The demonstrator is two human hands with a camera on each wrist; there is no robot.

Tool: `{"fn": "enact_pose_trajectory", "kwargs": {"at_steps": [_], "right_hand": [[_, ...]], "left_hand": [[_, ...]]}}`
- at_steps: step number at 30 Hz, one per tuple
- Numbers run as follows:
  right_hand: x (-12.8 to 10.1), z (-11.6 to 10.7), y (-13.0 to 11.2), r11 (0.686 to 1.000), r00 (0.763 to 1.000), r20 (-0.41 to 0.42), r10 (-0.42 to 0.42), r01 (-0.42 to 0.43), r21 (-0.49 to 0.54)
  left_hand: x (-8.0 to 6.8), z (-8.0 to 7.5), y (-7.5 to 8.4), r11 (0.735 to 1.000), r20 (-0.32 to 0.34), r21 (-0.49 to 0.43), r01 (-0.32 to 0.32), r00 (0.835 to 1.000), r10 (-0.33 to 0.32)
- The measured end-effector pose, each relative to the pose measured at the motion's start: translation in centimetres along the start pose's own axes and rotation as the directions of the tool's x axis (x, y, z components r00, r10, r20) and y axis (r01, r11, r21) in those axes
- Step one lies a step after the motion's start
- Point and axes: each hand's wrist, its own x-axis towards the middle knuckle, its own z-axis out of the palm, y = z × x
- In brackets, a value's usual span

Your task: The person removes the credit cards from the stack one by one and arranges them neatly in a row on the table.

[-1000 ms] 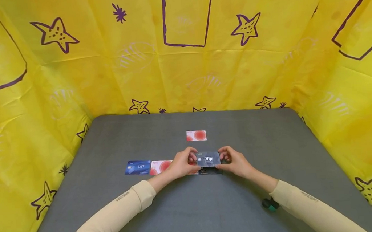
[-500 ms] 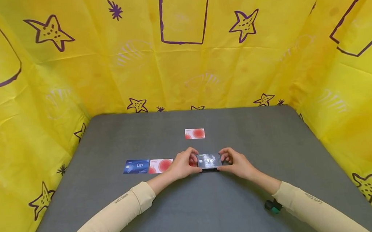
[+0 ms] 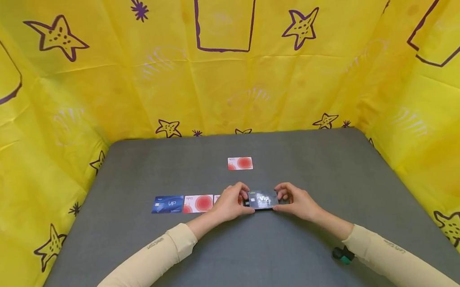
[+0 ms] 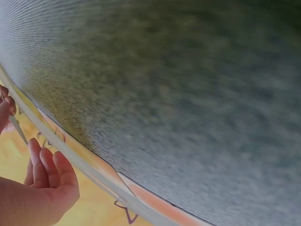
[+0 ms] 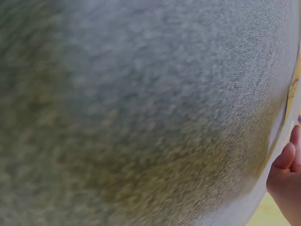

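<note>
A grey card printed "Vip" [image 3: 263, 199] is held low over the table between both hands. My left hand [image 3: 233, 201] pinches its left edge, thumb at the near corner. My right hand [image 3: 298, 201] pinches the right edge in the same way. A dark strip of a black card shows just under its near edge; the rest of that card is hidden. In the left wrist view, the left hand [image 4: 44, 190] has bent fingers near the thin card edge [image 4: 19, 130]. Only part of the right hand [image 5: 287, 174] appears in the right wrist view.
Left of the hands lie a blue VIP card [image 3: 167, 204] and a red-and-white card [image 3: 198, 203] in a row; another red-and-white card [image 3: 217, 197] is mostly behind the left hand. Farther back lies one more red-and-white card [image 3: 239, 163]. Yellow cloth [image 3: 225, 85] surrounds the grey table [image 3: 239, 260].
Both hands have lowered the grey card toward the black card, covering most of it, then shifted slightly right. The cards on the table look unmoved; the head view has tilted a little.
</note>
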Motion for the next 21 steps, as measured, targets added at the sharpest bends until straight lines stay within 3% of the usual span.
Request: {"fn": "enact_pose_trajectory", "kwargs": {"at_steps": [8,21], "right_hand": [[-0.5,-0.5,0.8,0.999,1.000,0.002,0.006,-0.006,0.032],[-1.1,-2.0,2.2,1.000,1.000,0.010,0.007,-0.007,-0.011]], "left_hand": [[0.5,0.5,0.8,1.000,0.000,0.007,-0.026,1.000,0.026],[1.9,1.7,1.9,0.993,0.013,0.119,0.008,1.000,-0.010]]}}
